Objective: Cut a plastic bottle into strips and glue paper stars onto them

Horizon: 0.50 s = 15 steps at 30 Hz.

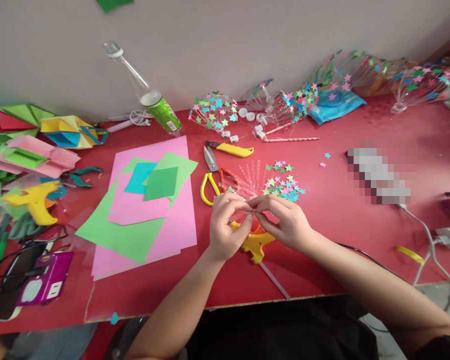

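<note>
My left hand (pixel 227 227) and my right hand (pixel 287 222) meet above the front of the red table, thumbs and fingertips pinched together. What sits between the fingertips is too small to make out. Just beyond the fingers, thin clear plastic strips (pixel 252 175) fan out. Beneath my hands lies a yellow glue gun (pixel 258 247), partly hidden, with a glue stick (pixel 274 280) trailing from it toward the table edge. Behind my right hand is a pile of small paper stars (pixel 287 187) in pink, green and blue. Scissors (pixel 206 189) with yellow and red handles lie beyond my left hand.
A yellow utility knife (pixel 235 149) lies behind the scissors. Pink and green paper sheets (pixel 131 240) cover the left-middle. A clear bottle (pixel 159 107) and star-tipped plastic sprays (pixel 213 111) line the wall. Another yellow glue gun (pixel 37 200) and a phone (pixel 11 295) are at left.
</note>
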Available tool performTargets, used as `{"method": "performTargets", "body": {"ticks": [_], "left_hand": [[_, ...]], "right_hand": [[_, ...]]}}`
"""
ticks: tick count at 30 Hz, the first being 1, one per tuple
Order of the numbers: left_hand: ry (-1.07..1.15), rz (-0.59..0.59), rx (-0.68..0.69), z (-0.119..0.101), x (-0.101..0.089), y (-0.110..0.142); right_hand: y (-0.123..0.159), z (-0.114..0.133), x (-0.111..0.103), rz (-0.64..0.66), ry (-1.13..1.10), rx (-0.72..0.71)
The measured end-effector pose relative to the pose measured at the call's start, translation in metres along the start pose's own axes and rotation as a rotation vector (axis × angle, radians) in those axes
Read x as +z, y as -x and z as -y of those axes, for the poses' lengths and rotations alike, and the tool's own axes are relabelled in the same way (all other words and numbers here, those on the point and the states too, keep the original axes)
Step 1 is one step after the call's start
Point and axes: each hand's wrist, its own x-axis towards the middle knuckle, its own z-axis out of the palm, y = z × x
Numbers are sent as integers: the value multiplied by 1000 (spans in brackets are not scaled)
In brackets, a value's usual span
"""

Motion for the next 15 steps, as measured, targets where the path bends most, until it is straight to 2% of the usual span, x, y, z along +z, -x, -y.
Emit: {"method": "performTargets", "body": {"ticks": [15], "left_hand": [[95,-1,-75,2,0,-1]], "right_hand": [[-4,5,1,-15,-176,194]]}}
